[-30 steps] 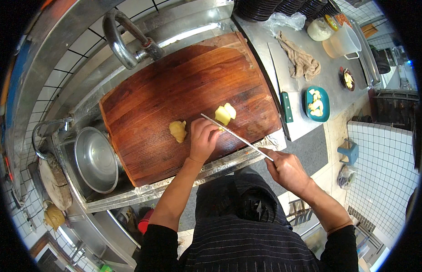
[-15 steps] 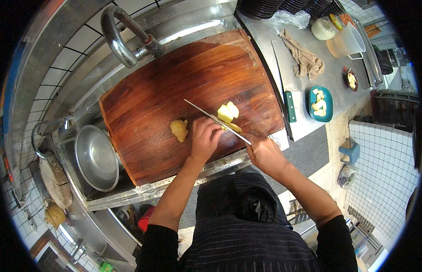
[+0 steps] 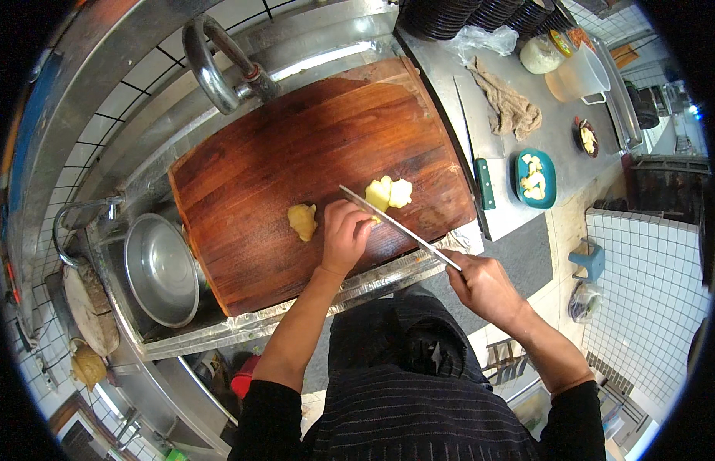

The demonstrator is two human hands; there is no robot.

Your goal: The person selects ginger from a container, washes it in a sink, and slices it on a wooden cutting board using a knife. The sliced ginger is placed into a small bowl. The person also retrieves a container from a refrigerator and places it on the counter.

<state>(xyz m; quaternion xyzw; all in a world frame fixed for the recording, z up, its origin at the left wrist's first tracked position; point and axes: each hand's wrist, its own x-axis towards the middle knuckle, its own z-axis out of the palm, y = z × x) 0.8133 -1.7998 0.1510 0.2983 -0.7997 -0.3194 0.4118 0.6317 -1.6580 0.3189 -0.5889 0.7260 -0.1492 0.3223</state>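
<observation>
On the wooden cutting board, my left hand has its fingers curled over a small yellow piece of what looks like ginger, mostly hidden under fingers and blade. My right hand grips the handle of a long knife, whose blade crosses diagonally beside my left fingertips. Just beyond the blade lie pale yellow slices. An uncut knobbly piece rests to the left of my left hand.
Left: metal bowl in a sink, faucets behind. Right counter: spare knife, cloth, teal dish of pieces, small bowl, plastic pitcher, jar, stacked black dishes. Blue stool stands below.
My right hand and knife went forward-left at half a second ago and are now back to the right and lower. The slice pile now spreads further right. My left hand stays nearly in place.
</observation>
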